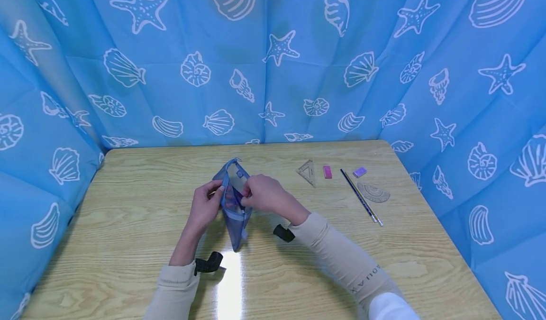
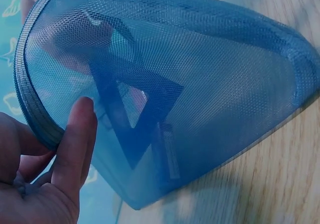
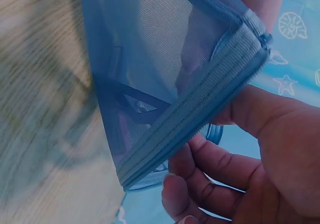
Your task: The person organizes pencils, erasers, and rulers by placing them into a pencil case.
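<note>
A blue mesh zip pouch [image 1: 235,225] stands upright at mid-table with its mouth spread. My left hand [image 1: 206,205] pinches the near-left zipper edge, thumb and fingers on either side of the rim. Reaching into the mouth from the right, my right hand [image 1: 264,194] pinches a dark blue set square [image 2: 160,92], seen through the mesh well above the pouch's bottom. The exact grip is partly hidden by the zipper band [image 3: 195,104]. Beside the set square, a slim rectangular item [image 2: 167,151] shows through the mesh; its kind is unclear.
To the right on the wooden table [image 1: 128,192] lie a clear set square [image 1: 306,172], a pink eraser [image 1: 327,171], a purple eraser [image 1: 360,172], two pencils [image 1: 360,196] and a clear protractor [image 1: 374,192]. A blue shell-print curtain [image 1: 239,73] surrounds the table's far side and flanks.
</note>
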Motion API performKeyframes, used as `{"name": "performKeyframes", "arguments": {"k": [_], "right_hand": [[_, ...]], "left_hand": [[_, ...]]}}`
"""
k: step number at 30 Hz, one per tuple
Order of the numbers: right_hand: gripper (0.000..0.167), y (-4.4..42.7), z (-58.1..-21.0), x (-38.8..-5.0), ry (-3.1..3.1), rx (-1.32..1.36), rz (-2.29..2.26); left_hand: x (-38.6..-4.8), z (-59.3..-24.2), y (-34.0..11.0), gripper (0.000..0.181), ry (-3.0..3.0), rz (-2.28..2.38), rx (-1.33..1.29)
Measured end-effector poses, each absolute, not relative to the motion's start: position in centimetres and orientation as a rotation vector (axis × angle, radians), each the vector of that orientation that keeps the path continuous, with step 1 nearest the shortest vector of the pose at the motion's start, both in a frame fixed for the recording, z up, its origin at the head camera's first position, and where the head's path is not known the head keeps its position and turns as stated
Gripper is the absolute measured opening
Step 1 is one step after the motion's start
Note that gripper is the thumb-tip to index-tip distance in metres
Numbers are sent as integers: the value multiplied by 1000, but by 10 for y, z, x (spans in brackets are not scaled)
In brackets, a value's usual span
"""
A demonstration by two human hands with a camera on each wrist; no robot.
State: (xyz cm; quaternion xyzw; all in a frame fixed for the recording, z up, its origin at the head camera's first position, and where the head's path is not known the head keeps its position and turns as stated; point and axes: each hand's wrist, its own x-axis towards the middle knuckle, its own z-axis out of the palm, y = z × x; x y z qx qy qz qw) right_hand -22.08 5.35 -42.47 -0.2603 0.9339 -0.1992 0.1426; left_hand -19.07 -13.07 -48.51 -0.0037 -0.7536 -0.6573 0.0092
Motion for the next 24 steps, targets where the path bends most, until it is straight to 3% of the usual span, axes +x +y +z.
{"name": "performKeyframes", "arguments": {"k": [18, 24], "right_hand": [[34, 55, -418, -220, 2824, -678, -601], [37, 57, -420, -221, 2836, -662, -695]], "left_hand": [[-189, -486, -130, 30, -2368, -2032, -7], [-189, -486, -130, 32, -2368, -2047, -21]]}}
